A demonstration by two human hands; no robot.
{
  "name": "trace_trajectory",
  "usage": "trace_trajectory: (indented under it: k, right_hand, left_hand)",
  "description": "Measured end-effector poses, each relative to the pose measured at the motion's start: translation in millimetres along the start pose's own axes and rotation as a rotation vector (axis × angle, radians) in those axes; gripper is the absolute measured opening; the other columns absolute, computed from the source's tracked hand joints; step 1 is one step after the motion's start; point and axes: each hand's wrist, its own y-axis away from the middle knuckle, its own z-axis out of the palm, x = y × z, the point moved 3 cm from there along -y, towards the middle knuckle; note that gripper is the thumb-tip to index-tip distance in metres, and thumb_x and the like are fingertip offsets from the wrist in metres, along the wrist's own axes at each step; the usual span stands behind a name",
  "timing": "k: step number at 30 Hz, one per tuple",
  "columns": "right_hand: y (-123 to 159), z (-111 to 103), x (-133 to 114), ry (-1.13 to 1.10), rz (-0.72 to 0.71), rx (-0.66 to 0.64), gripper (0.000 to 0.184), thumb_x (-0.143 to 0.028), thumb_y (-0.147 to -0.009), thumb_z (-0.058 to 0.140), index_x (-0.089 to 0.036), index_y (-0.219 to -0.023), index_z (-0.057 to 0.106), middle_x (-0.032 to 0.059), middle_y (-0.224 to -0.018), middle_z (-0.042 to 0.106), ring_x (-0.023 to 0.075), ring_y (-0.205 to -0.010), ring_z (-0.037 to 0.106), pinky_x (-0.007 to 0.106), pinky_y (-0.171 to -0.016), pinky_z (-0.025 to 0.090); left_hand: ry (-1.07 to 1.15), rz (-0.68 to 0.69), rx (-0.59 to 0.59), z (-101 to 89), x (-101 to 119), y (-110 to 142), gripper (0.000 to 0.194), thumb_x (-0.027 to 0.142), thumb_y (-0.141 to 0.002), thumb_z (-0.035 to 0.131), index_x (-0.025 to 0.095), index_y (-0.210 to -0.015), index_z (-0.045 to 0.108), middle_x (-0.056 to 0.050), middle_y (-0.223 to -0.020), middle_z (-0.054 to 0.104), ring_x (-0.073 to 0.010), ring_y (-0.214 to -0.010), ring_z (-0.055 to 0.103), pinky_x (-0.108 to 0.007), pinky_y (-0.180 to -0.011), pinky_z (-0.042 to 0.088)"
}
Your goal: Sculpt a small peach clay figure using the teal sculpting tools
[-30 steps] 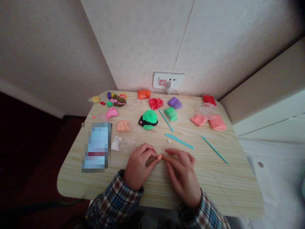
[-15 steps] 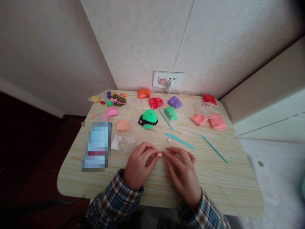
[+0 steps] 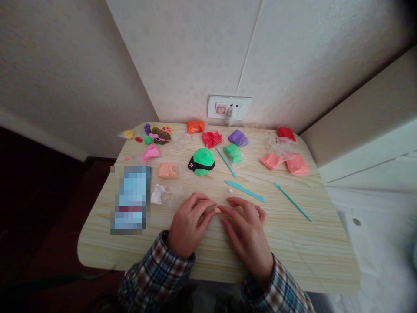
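A small lump of peach modelling clay (image 3: 217, 210) is pinched between the thumb and index finger of my left hand (image 3: 189, 224). My right hand (image 3: 250, 232) reaches in from the other side. Its index fingertip presses on the lump, while the thumb stays apart below. Just beyond my fingers lie a tiny white clay ball (image 3: 230, 190) and a flat turquoise clay knife (image 3: 244, 191). Farther back sits a green and black clay cap (image 3: 202, 161) with a small pink decoration on its black part.
A phone with a blurred screen (image 3: 132, 198) lies at the left. Bags of peach clay (image 3: 167, 171), white clay (image 3: 157, 194) and other colours surround the cap. Thin turquoise tools (image 3: 293, 202) lie on the right and behind. A wall socket (image 3: 230, 107) is above the table's back edge.
My right index finger has moved slightly left onto the peach lump, and the right thumb has come closer. My left hand keeps its pinch. The view has shifted slightly.
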Motion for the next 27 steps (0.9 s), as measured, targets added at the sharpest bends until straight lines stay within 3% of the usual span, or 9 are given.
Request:
trace_trajectory:
  k: [8, 23, 27]
  right_hand:
    - [1.1, -6.6, -2.4, -0.006, -0.055, 0.073, 0.032, -0.009, -0.087, 0.049, -0.023, -0.113, 0.061, 0.0074, -0.113, 0.057, 0.0211, -0.104, 0.053, 0.042, -0.089, 0.031]
    - [2.8, -7.1, -3.4, -0.037, -0.057, 0.019, 0.036, -0.011, -0.086, 0.047, -0.029, -0.113, 0.063, 0.0046, -0.112, 0.062, 0.0211, -0.102, 0.057, 0.043, -0.091, 0.03]
    - [3.4, -7.3, -2.3, -0.02, -0.046, 0.057, 0.036, -0.01, -0.086, 0.047, -0.028, -0.114, 0.062, 0.0049, -0.111, 0.062, 0.0207, -0.099, 0.057, 0.042, -0.089, 0.032]
  left_hand:
    - [0.017, 0.004, 0.019, 0.0, 0.2, -1.1, 0.009, 0.021, -0.086, 0.059, 0.015, -0.085, 0.067, -0.007, -0.09, 0.061, -0.0185, -0.083, 0.061, -0.035, -0.076, 0.052]
    - [0.049, -0.02, 0.009, -1.4, -3.4, -0.3, 0.008, 0.018, -0.085, 0.06, 0.018, -0.079, 0.066, -0.004, -0.087, 0.062, -0.017, -0.083, 0.061, -0.032, -0.075, 0.052]
    - [0.053, -0.01, 0.02, -0.8, -3.1, -1.0, 0.008, 0.019, -0.085, 0.061, 0.017, -0.079, 0.065, -0.004, -0.085, 0.062, -0.0166, -0.081, 0.061, -0.031, -0.074, 0.052]
